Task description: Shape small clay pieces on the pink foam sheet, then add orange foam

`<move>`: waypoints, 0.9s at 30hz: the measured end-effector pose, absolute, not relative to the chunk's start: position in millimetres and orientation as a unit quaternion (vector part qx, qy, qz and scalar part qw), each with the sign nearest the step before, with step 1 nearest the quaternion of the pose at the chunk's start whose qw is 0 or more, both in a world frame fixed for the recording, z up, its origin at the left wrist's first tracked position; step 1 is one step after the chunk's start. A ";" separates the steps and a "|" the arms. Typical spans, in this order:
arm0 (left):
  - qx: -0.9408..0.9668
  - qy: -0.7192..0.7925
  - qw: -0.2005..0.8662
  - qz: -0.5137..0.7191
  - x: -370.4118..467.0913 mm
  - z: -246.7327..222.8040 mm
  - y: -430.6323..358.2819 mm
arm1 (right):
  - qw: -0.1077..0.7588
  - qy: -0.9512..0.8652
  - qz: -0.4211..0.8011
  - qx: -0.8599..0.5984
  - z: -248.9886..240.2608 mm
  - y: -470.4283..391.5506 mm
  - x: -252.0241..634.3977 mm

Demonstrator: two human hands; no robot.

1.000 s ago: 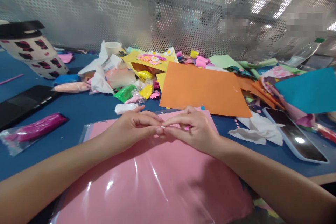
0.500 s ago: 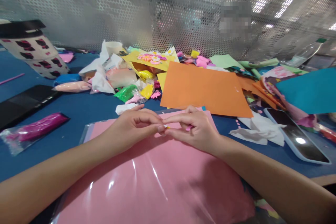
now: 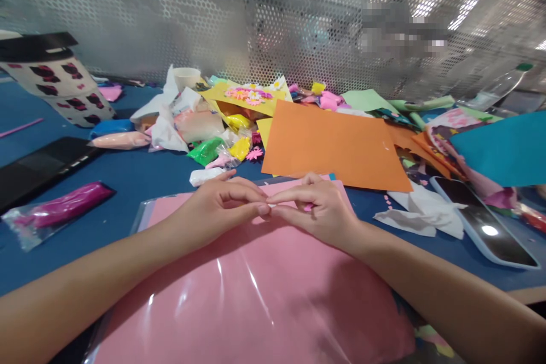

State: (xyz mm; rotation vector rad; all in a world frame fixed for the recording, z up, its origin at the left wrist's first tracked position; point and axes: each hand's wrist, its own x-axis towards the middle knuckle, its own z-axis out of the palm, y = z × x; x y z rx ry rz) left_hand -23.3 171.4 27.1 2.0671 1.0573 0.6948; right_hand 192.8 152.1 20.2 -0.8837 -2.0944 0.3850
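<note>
Both of the person's hands meet over the pink sheet [image 3: 239, 290] in its clear sleeve, thumbs and forefingers tip to tip. The left hand [image 3: 232, 202] and the right hand [image 3: 318, 205] pinch a tiny white piece [image 3: 272, 205] between them; the fingertips cover most of it, so I can't swear to its shape. A bright pink bit [image 3: 309, 206] peeks out by the right hand's curled fingers.

Just beyond the left hand, a small white packet [image 3: 207, 176] lies on the blue surface [image 3: 140, 175]. An orange sheet [image 3: 333, 148] lies behind the right hand, and over to the right a crumpled tissue [image 3: 420, 213] touches a phone [image 3: 482, 219]. On the far left, a magenta packet [image 3: 70, 205] lies near a black device [image 3: 42, 170], with a patterned tumbler [image 3: 63, 88] standing behind.
</note>
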 end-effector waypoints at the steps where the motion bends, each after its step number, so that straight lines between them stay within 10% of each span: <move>1: 0.804 0.403 0.334 0.283 -24.1 26.1 171.4 | 0.416 -0.825 0.149 -0.353 20.5 152.4 192.8; 27: 0.890 0.306 0.112 0.319 -28.3 24.5 173.0 | 0.394 -0.825 0.263 -0.307 17.6 150.7 193.0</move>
